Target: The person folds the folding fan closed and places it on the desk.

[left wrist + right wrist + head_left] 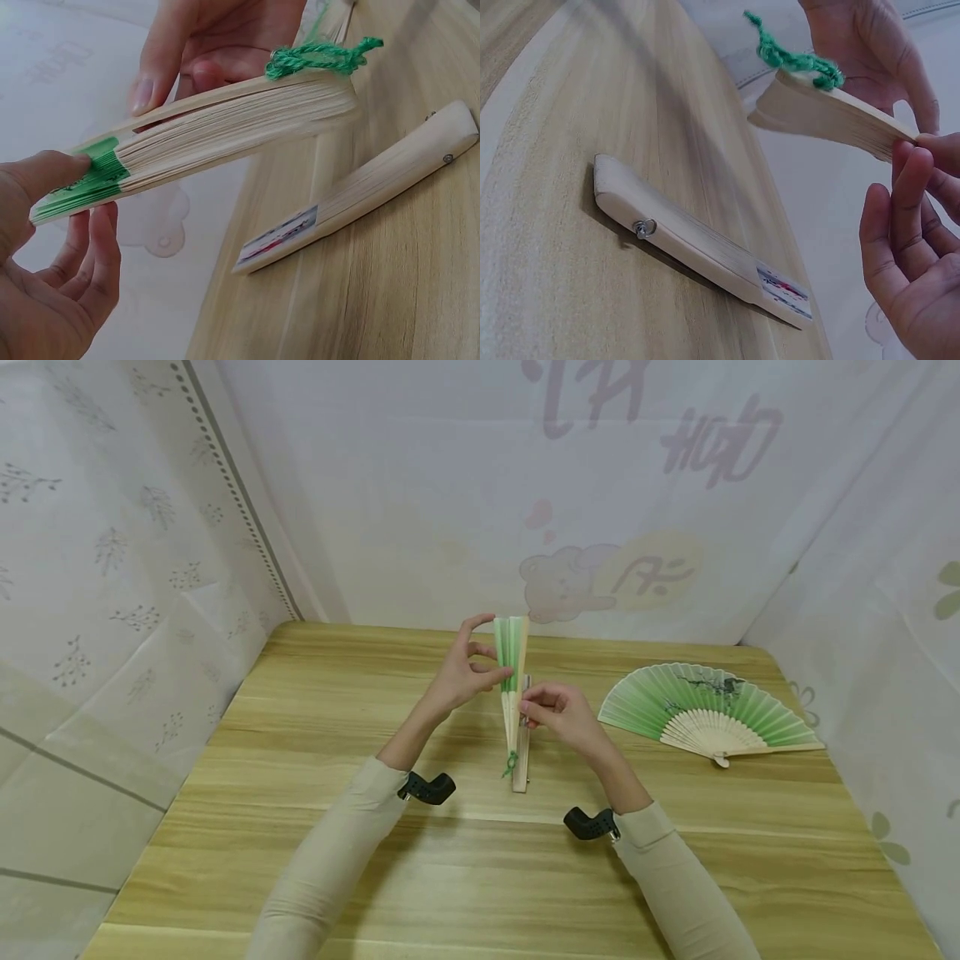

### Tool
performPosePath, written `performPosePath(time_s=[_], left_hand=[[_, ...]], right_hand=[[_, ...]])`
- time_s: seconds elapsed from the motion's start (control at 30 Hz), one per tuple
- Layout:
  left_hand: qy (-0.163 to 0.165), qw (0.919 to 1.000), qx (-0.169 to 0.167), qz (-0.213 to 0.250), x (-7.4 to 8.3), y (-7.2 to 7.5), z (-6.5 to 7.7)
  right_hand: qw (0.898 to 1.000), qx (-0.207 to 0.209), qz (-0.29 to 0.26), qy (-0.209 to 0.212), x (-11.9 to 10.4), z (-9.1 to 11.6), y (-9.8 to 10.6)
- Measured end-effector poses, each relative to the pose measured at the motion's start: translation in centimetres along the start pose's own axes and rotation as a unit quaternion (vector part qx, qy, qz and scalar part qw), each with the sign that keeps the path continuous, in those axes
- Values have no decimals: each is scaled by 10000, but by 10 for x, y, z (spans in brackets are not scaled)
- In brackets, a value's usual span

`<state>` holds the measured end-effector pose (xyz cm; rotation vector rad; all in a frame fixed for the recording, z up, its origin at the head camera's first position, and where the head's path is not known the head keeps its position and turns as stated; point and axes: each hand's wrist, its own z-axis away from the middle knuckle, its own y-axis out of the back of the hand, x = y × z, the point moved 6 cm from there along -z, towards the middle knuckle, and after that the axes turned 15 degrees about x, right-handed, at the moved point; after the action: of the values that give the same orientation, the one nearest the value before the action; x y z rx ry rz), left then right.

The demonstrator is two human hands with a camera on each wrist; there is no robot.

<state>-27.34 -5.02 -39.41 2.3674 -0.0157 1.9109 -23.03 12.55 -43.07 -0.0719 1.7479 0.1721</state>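
A green paper folding fan (512, 652), almost folded up, is held above the table. My left hand (453, 677) grips its paper end, thumb on one face and fingers on the other in the left wrist view. With thumb and fingertips my right hand (570, 718) pinches the wooden outer stick partway along. In the left wrist view that stick stands slightly apart from the stacked ribs (247, 135). A green cord (799, 64) hangs at the pivot end. Below lies a second folded fan (390, 180) with pale wooden ribs, a patterned paper end and a metal ring.
A spread green fan (645, 702) with a dark branch picture lies on the right of the wooden table (480, 877). Printed cloth (420, 485) hangs behind the table and along both sides. Black wrist devices (431, 788) are worn at both cuffs.
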Motion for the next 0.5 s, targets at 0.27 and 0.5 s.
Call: performPosePath(time_s=[0.27, 0.5], left_hand=[[-19, 9992, -237, 333, 4, -7, 1], [299, 9984, 47, 467, 5, -8, 0]], right_hand=[[9996, -223, -126, -152, 6, -3, -5], [9992, -246, -246, -180, 11, -5, -9]])
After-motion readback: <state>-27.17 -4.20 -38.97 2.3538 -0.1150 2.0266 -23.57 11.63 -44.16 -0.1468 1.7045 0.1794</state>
